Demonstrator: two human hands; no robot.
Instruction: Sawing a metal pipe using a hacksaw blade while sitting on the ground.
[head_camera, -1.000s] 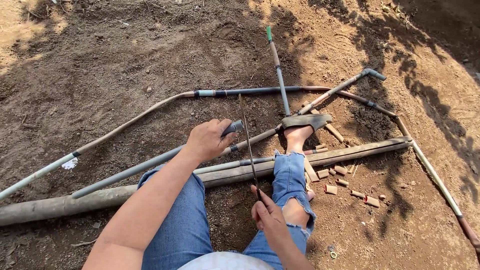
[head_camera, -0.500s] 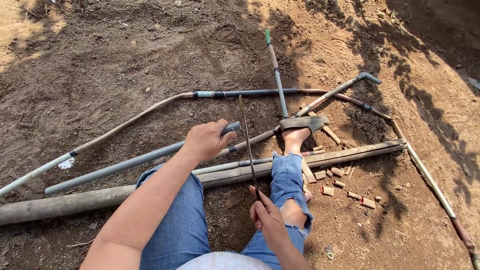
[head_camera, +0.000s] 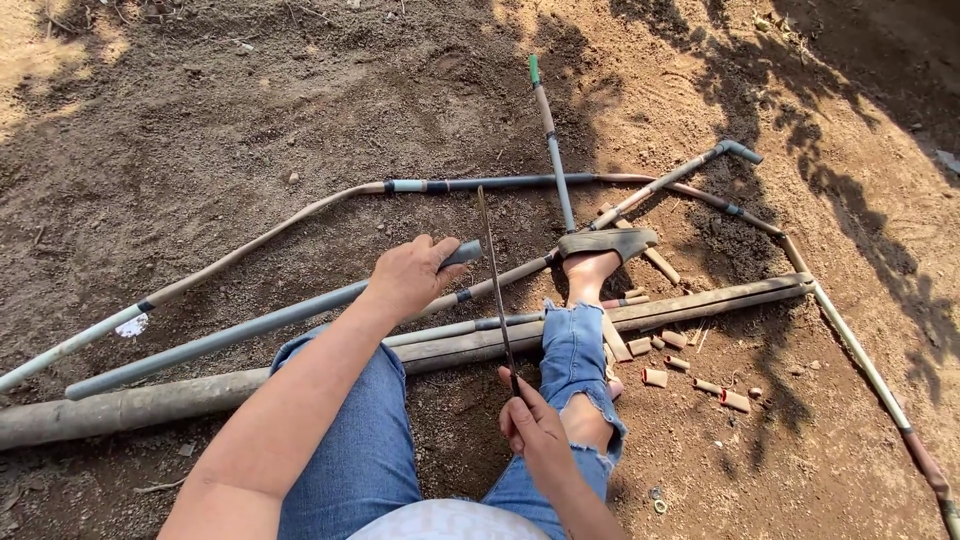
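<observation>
Several short cut pieces (head_camera: 700, 375) already lie beside the foot, while the left hand (head_camera: 410, 275) grips the grey pipe (head_camera: 250, 330) and the right hand (head_camera: 535, 430), fingers closed, holds the saw blade (head_camera: 495, 280) across it, cut seemingly unfinished.

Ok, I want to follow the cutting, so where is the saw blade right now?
In the head view the thin saw blade stands near centre, its lower end in the right hand, crossing the grey pipe just right of the left hand.

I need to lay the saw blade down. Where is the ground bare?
Bare brown soil lies beyond the long curved pipe, far left. Crowded: crossing pipes by the sandalled foot, and short cut pipe pieces right of the leg.
</observation>
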